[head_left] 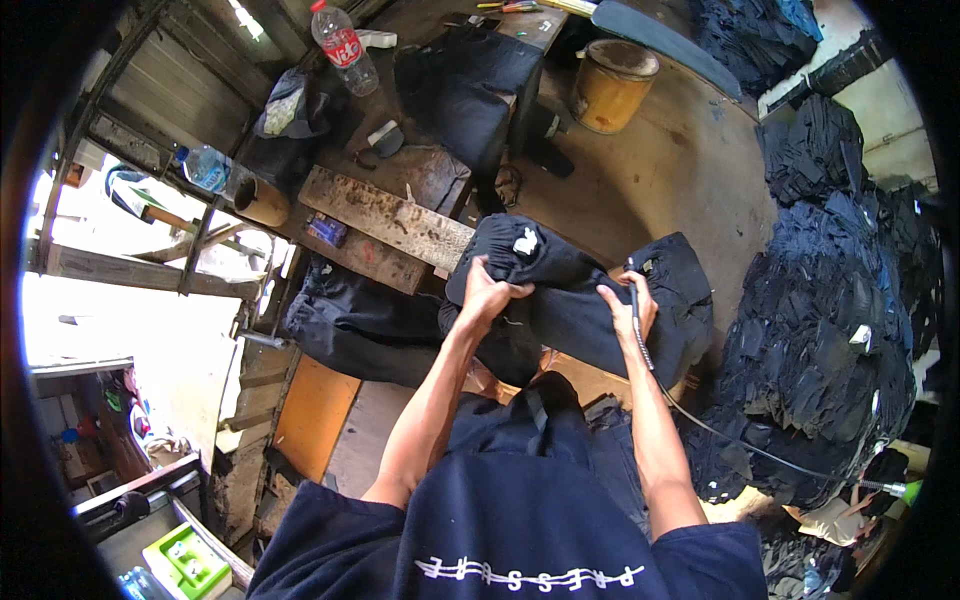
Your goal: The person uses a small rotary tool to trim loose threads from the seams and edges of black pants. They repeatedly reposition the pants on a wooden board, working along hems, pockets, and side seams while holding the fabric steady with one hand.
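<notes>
On blk cloth [565, 300], L hand [489, 299] curled.

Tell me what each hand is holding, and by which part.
The left hand grips the dark garment at its gathered end, near the white mark; the right hand holds a slim corded black tool by its shaft.

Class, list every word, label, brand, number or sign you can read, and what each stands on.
Wording is left unquoted here; only its place is given.
Dark shirt: white lettering across the front, upside down.
Red-capped bottle: white lettering on a red label.
Small blue pack: print too small to read.
Black garment: white mark, too blurred to tell if lettering.
</notes>
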Motion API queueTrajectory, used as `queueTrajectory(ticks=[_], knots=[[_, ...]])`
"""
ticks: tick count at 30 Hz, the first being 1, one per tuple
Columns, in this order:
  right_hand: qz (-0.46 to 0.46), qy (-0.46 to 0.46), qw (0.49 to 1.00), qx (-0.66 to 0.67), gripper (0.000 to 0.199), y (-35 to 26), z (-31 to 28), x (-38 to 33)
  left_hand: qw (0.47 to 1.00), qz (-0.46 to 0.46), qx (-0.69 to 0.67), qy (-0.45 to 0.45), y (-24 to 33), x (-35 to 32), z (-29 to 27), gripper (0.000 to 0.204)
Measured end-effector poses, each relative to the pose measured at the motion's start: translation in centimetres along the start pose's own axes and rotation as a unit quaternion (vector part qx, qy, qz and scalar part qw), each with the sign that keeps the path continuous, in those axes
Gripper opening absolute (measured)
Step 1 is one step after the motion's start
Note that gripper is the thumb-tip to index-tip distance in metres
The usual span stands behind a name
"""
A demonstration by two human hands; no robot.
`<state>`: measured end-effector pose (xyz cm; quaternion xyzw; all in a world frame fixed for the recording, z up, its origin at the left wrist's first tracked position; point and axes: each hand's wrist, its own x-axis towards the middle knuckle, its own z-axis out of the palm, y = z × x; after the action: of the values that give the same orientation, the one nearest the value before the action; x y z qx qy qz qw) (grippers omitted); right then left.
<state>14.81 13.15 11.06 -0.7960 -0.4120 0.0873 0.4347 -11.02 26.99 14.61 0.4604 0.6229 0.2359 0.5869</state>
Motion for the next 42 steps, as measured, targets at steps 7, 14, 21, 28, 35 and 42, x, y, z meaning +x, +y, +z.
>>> queueTrajectory(ticks=[7,14,21,28,35,42], knots=[[-0.083,-0.051,0.995,0.017,0.045,-4.7,11.1,2.5,0.913,0.195,0.279,0.224,1.5,3.5,-8.6,0.100],[-0.158,-0.131,0.967,0.154,0.024,-4.2,6.8,2.6,0.786,0.478,0.392,0.002,-2.8,-0.5,1.1,0.053],[-0.292,-0.283,0.900,0.160,0.030,-1.0,5.1,2.9,0.831,0.356,0.352,0.243,-3.6,7.4,0.5,0.065],[-0.364,-0.271,0.872,0.184,0.028,-2.1,9.0,5.3,0.824,0.319,0.356,0.305,-3.4,10.1,0.9,0.077],[-0.348,-0.300,0.873,0.162,0.030,-2.0,9.9,5.5,0.831,0.301,0.354,0.306,-3.0,9.5,1.5,0.073],[-0.337,-0.309,0.875,0.157,0.029,-1.8,9.7,5.3,0.851,0.277,0.333,0.296,-2.1,9.2,1.6,0.071]])
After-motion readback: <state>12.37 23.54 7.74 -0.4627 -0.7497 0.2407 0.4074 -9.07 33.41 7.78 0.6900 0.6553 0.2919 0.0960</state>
